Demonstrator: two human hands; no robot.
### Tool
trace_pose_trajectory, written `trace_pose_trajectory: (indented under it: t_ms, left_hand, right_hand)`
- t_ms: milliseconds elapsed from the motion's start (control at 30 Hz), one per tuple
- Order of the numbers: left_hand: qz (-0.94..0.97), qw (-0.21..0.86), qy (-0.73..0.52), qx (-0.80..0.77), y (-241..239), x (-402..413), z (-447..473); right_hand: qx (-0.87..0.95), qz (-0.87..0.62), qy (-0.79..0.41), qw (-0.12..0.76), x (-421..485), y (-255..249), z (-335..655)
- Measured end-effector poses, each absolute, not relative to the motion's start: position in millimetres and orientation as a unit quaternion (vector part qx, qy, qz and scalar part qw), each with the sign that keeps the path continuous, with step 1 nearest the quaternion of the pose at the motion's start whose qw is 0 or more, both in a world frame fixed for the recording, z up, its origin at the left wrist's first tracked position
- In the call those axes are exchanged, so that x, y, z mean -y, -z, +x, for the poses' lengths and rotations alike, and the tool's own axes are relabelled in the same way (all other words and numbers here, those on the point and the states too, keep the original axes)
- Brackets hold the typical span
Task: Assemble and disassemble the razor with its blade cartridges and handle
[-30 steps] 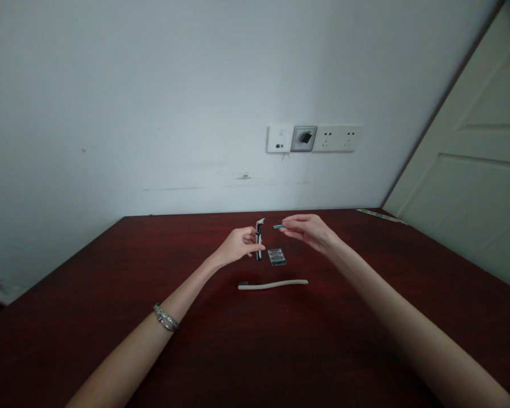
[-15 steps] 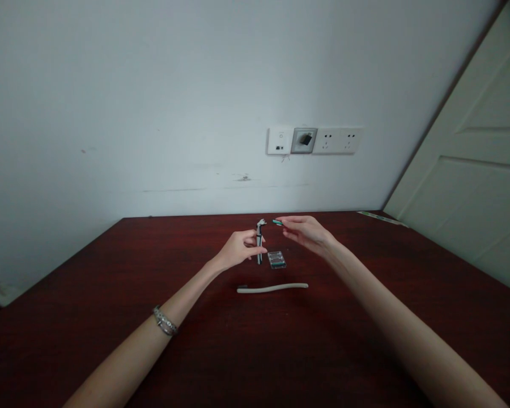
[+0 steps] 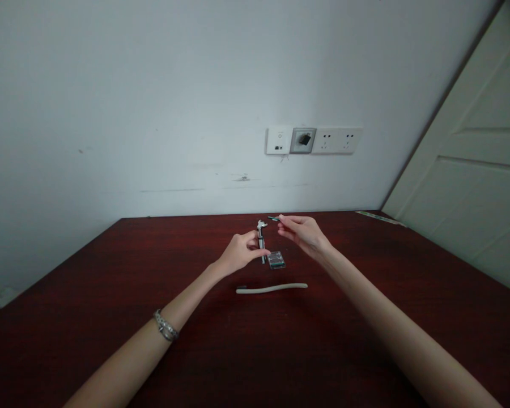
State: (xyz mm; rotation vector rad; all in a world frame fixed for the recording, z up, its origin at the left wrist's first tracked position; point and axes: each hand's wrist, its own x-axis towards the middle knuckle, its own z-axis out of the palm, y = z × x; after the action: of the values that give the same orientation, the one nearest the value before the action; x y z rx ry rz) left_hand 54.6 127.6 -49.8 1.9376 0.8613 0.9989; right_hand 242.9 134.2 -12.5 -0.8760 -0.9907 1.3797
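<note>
My left hand [image 3: 242, 253] is closed around a razor handle [image 3: 262, 242], silver and black, held upright with its light-coloured head at the top. Thumb and fingers of my right hand [image 3: 304, 231] pinch a thin green and dark razor cartridge [image 3: 273, 219]. The cartridge lies just right of the razor's head and a little above it, with a small gap between them. Below the hands, a small clear plastic case [image 3: 276, 260] with a green strip inside rests on the table. Nearer to me lies a slim whitish stick [image 3: 272, 289] with a dark patch at its left end.
The dark red wooden table [image 3: 195, 351] reaches back to a white wall [image 3: 174, 102]. Sockets and switches [image 3: 334, 140] sit on that wall, with a black plug [image 3: 306, 139] in one. A panelled white door [image 3: 471, 164] stands on the right, near a printed strip [image 3: 380, 217].
My right hand has brought the cartridge slightly left and up, closer to the razor's head. The razor handle has shifted a little right and tilts slightly differently.
</note>
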Motion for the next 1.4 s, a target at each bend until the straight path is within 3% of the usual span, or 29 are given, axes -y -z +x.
trace_pose_trajectory:
  t_ms: [733,1400]
  left_hand:
    - [0.790,0.242,-0.431,-0.362,65,-118,72]
    - [0.803,0.211,-0.418,-0.368,65,-108,83]
  right_hand:
    - [0.497,-0.439,-0.377,0.646,-125,43,206]
    - [0.481,-0.423,-0.449,0.624,-113,35,198]
